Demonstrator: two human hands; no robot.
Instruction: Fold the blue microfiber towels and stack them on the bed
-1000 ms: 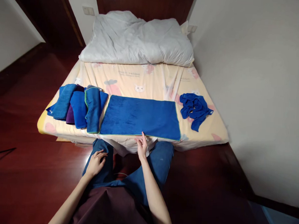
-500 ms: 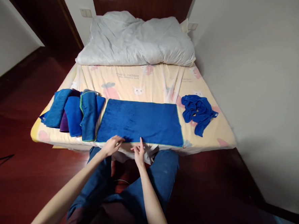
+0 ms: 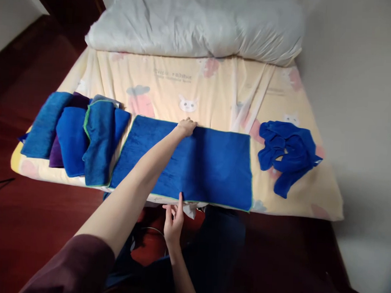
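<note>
A blue towel (image 3: 220,170) with thin green edging lies flat across the front of the bed. My left hand (image 3: 187,126) reaches over it to the middle of its far edge; the bunched fingers bend down onto that edge, their tips partly hidden. At the near edge, my right hand (image 3: 173,222) has its index finger stretched out, the tip touching the towel around the middle. The thumb stands apart, and nothing is held in this hand. The left forearm covers part of the towel's left half.
Several folded towels, blue ones (image 3: 72,139) and a purple one (image 3: 56,152), overlap at the bed's left. A crumpled blue cloth (image 3: 290,145) lies at the right. A white quilt (image 3: 196,27) spans the back of the patterned bed sheet (image 3: 166,87). A wall (image 3: 365,130) rises at the right.
My left hand has moved from the towel's near edge to its far edge. The right index finger stays at the near edge. The view has moved closer to the bed and tilted down.
</note>
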